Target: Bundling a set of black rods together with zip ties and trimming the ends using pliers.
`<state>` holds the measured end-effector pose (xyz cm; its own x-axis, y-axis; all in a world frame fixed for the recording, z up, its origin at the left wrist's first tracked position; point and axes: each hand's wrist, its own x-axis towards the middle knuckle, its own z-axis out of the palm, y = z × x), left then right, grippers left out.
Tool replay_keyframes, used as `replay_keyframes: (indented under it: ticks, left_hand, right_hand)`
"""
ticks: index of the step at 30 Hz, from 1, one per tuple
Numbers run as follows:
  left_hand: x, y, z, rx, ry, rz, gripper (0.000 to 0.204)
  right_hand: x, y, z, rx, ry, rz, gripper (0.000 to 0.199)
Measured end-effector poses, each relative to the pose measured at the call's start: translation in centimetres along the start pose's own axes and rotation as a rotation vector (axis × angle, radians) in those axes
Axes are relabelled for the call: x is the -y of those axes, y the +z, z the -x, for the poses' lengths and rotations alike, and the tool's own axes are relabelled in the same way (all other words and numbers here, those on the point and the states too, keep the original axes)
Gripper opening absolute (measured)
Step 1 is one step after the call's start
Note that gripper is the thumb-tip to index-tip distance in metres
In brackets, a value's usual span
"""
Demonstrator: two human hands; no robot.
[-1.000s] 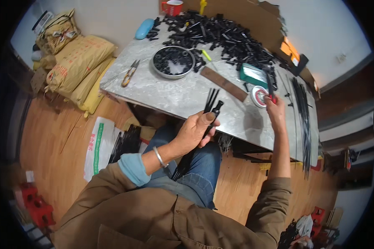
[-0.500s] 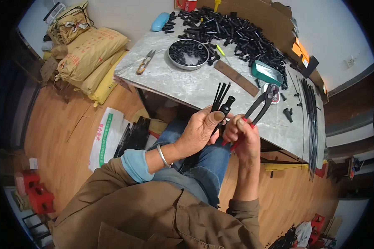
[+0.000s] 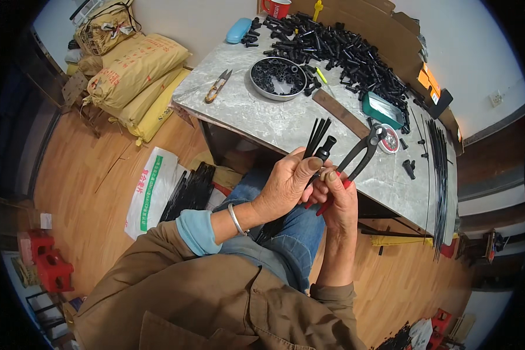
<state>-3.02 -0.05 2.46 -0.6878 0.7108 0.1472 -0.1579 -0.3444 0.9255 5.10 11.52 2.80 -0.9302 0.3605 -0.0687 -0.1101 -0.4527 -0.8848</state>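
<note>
My left hand (image 3: 284,182) is closed round several thin black rods (image 3: 317,134) and a black tubular fitting (image 3: 326,148), all pointing up and away from me. Right beside it, my right hand (image 3: 337,197) grips red-handled pincers (image 3: 363,153), whose dark jaws point toward the table. My right thumb and fingertips meet near the lower end of the fitting, by the left thumb. What lies between those fingertips is too small and covered to make out. Both hands are above my lap, just short of the table edge.
On the grey table (image 3: 248,122) stand a round metal bowl (image 3: 278,95) of black rings, a heap of black fittings (image 3: 344,52), snips (image 3: 218,86), a flat brown bar (image 3: 339,114) and a green tray (image 3: 385,119). Long black rods (image 3: 441,181) overhang the right edge. Yellow sacks (image 3: 137,70) lie left.
My right hand has moved slightly left, closer to the left hand, and the pincers have tilted a little further right. The table appears shifted right and down in the view.
</note>
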Motion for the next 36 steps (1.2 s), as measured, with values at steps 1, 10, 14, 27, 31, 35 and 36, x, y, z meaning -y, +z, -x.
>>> replay_keyframes:
  ticks: [1, 10, 14, 27, 31, 35, 36]
  left_hand:
    - [-0.2, -0.1, 0.0, -0.001, 0.001, -0.001, 0.055]
    - [-0.6, -0.3, -0.3, -0.015, -0.002, -0.038, 0.059]
    - [-0.6, -0.4, -0.3, -0.006, 0.019, -0.049, 0.056]
    - [0.0, -0.3, 0.1, 0.031, 0.018, -0.069, 0.056]
    - [0.3, 0.0, -0.1, 0.022, 0.028, -0.042, 0.054]
    - [0.6, 0.2, -0.2, 0.020, 0.030, -0.036, 0.052]
    - [0.6, 0.2, -0.2, 0.018, 0.031, -0.036, 0.052]
  right_hand:
    - [-0.1, -0.1, -0.1, 0.041, 0.002, 0.028, 0.030]
    - [0.7, 1.3, -0.1, -0.013, -0.008, 0.142, 0.028]
    - [0.2, 0.9, -0.2, 0.002, -0.027, 0.125, 0.027]
    - [-1.0, 0.2, 0.1, -0.036, -0.066, 0.113, 0.033]
    - [-0.6, 0.8, 0.3, -0.053, -0.073, 0.109, 0.033]
    - [-0.7, 0.8, 0.4, -0.065, -0.089, 0.118, 0.032]
    - [-0.7, 0.8, 0.5, -0.079, -0.090, 0.114, 0.032]
